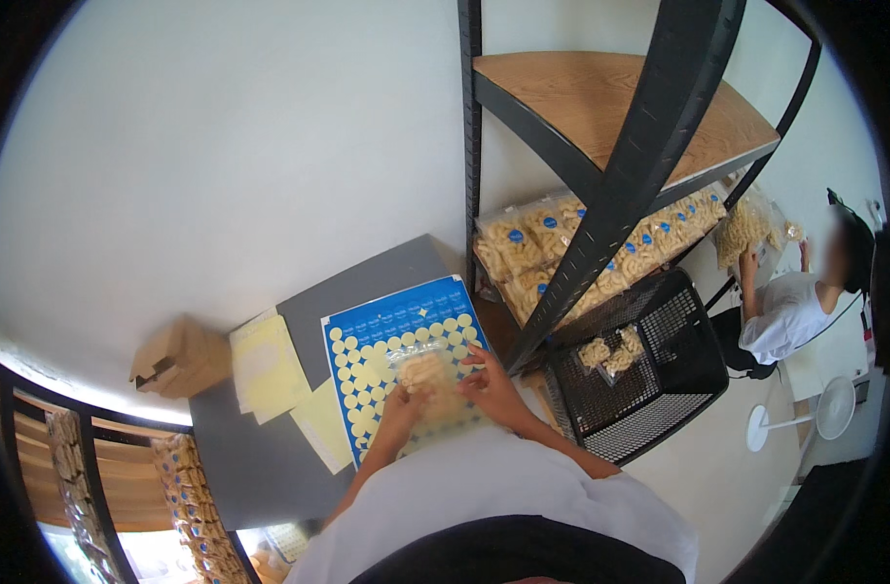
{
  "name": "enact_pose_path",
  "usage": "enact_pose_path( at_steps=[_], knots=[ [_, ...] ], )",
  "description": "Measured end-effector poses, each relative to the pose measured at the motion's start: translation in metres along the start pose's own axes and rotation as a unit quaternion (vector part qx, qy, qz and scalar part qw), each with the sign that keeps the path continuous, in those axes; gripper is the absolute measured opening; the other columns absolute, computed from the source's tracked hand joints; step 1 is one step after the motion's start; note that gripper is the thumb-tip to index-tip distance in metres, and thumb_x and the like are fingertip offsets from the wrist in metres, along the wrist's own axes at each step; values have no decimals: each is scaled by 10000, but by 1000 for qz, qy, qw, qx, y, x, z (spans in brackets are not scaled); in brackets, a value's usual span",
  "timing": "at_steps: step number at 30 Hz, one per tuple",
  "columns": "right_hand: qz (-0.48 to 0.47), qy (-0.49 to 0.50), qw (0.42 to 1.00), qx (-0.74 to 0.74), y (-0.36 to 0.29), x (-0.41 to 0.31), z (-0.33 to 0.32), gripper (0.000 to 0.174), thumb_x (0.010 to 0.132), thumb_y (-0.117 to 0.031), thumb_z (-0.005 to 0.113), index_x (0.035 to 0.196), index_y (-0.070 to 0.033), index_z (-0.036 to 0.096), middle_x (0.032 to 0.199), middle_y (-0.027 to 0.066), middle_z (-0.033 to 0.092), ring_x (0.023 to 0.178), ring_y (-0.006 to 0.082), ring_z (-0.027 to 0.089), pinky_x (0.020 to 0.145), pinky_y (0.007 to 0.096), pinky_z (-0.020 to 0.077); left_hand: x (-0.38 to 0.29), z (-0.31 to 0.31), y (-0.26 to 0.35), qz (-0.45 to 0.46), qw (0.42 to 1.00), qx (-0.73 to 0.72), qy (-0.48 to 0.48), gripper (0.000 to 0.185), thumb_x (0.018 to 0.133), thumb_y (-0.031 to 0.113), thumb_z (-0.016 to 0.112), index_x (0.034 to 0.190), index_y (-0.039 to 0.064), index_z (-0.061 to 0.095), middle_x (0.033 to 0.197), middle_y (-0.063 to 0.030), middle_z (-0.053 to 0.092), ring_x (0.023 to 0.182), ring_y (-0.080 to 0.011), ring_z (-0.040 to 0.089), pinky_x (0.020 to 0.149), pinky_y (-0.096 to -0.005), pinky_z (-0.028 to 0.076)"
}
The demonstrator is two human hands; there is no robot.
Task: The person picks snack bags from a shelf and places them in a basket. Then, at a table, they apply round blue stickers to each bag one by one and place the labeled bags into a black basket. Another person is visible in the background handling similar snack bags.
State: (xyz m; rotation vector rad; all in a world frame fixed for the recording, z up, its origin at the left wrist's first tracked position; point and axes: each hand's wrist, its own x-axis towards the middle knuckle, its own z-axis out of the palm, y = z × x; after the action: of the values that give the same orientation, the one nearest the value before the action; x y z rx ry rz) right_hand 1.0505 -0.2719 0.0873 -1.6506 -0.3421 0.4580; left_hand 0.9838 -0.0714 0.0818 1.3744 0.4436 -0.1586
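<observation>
My left hand grips the lower left of a small clear plastic zip bag of pale snacks. The bag is over a blue sticker sheet with many round cream gaps where stickers are gone. To the right of the bag is my right hand, fingers bent and raised above the sheet; whether a sticker is between them is too small to tell. The sheet lies on a grey table.
Yellow backing papers and a cardboard box are at the left. A black plastic basket with snack bags stands right, below a metal-framed shelf and rows of labelled bags. Another person works farther right, near a white fan.
</observation>
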Motion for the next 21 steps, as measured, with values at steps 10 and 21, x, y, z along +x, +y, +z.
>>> enact_pose_path(
  at_steps=[10,21],
  knots=[
    [-52,58,997,-16,15,5,1,465,876,-29,668,1277,-60,434,1273,105,432,984,164,609,819,312,515,7,-1,-7,14,999,-40,13,440,945,227,626,1295,-17,518,1167,-98,623,1044,-167,604,866,-291,495],
    [-93,20,994,-53,-10,12,-5,100,890,-104,668,939,-53,597,1172,95,512,1089,215,551,855,335,498,14,14,10,-2,996,-85,-39,469,999,261,541,1356,-30,453,1240,-126,579,1121,-185,571,913,-294,477]
  ],
)
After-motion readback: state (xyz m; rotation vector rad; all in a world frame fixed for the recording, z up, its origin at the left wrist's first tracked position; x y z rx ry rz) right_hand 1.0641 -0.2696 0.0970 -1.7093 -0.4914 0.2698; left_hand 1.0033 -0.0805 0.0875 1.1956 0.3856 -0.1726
